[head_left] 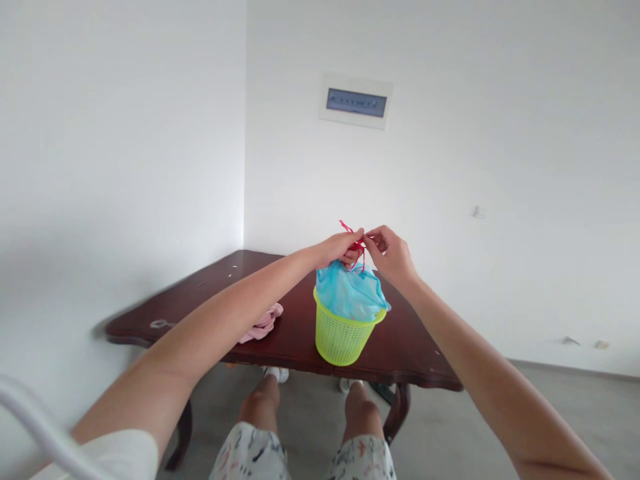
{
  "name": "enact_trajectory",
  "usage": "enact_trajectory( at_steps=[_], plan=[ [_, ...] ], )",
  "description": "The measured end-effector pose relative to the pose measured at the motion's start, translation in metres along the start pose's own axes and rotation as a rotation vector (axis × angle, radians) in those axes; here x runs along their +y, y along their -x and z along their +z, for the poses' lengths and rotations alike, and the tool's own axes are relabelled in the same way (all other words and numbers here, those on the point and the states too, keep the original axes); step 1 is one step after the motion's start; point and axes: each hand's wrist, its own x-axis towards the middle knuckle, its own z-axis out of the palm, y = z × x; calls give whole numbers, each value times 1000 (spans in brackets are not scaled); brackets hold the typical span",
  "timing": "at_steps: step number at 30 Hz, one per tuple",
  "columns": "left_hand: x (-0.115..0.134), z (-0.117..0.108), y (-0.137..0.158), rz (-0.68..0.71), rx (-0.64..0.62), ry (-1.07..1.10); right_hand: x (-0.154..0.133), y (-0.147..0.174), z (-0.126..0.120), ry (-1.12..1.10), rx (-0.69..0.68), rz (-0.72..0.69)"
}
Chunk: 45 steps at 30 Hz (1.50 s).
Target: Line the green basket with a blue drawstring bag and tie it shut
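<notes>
string, thin and red, pinched between both hands. left hand: fingers curled and thumb forward, closed on the string just above the bag. right hand: thumb and fingertips brought together on the string, just beside the left thumb. which strand each has: cannot tell, too small and overlapped.

bag, blue and thin, bulges from the mouth of the basket, directly below the hands. basket is green, upright, near the front edge of the table.

handling, my judgement: left hand serves best as the anchor while the right does the fine finger work. draw along the string, sideways and evenly, not upward; basket looks light and could lift or tip. sharp tugs risk tearing the plastic.

around: pink cloth, crumpled, left of the basket, partly behind the left forearm. pale loop farther left, its tail also running behind that forearm. small scraps toward the back left.

in the way: little tabletop in front of the basket, legs below. blurred white cable close to the camera, lower left, apart from the hands.
</notes>
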Motion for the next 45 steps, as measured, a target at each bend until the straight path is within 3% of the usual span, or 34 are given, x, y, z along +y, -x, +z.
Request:
enact_trajectory(
  at_steps=[3,10,14,18,22,27,30,33,37,41,42,45],
  plan=[
    [-3,12,3,15,-25,-5,-1,0,-2,23,8,41],
    [-8,35,4,47,66,-47,3,5,-8,71,-54,90],
    [-15,35,2,35,202,-85,5,8,-9,65,-67,77],
    [-23,29,-2,48,318,-58,-2,10,-11,-31,12,99],
    [-27,22,-8,28,317,21,-11,12,-12,-234,65,178],
    [-26,16,-7,-51,143,270,-19,14,-15,-442,20,258],
    [-23,12,-1,-83,172,421,-23,19,-15,-541,27,275],
    [-17,9,6,-93,217,502,-20,32,-9,-528,15,267],
    [-11,6,13,-7,257,578,-6,55,7,-311,-124,268],
    [-8,7,18,117,199,367,-1,67,9,-90,-276,224],
    [-7,8,20,158,162,263,-4,67,6,-63,-240,183],
    [3,16,34,274,40,-52,-18,63,-4,-57,44,45]
  ],
)
